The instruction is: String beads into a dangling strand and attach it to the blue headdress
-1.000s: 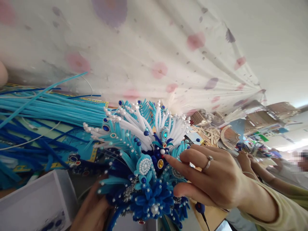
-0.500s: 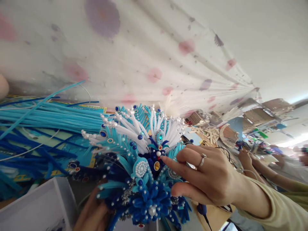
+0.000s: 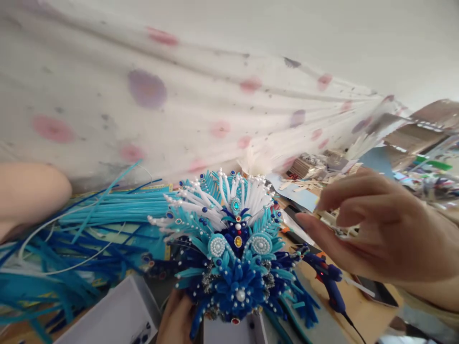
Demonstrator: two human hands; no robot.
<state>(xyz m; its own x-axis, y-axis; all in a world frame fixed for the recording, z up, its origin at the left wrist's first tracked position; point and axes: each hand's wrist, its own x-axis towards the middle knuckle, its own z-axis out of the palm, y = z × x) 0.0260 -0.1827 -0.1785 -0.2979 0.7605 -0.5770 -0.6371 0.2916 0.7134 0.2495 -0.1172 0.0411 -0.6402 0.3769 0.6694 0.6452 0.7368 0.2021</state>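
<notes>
A blue, turquoise and white crown-like headdress [image 3: 240, 267] of fuzzy stems, pearls and gems stands in the middle of the head view. At its lower left, my left hand [image 3: 175, 315] grips it from the side, with the fingertips hidden behind blue petals. To the right of the headdress, my right hand [image 3: 387, 234] is raised and slightly blurred. Its thumb and forefinger are apart, the other fingers are curled, and I see nothing between them. Below this hand a dark blue glue gun [image 3: 328, 282] lies on the table, a small red light showing.
Turquoise stems [image 3: 125, 208] and loose dark blue ones lie at left. White boxes [image 3: 114, 315] stand at the front. A dark phone-like slab [image 3: 382, 291] lies at right, wooden sticks [image 3: 299, 181] behind. A blurred bare limb [image 3: 32, 196] enters from the left. A flowered curtain [image 3: 193, 105] hangs behind.
My right hand has left the beads at the centre of the headdress and moved right. The glue gun and the right side of the headdress are now uncovered. The view has shifted.
</notes>
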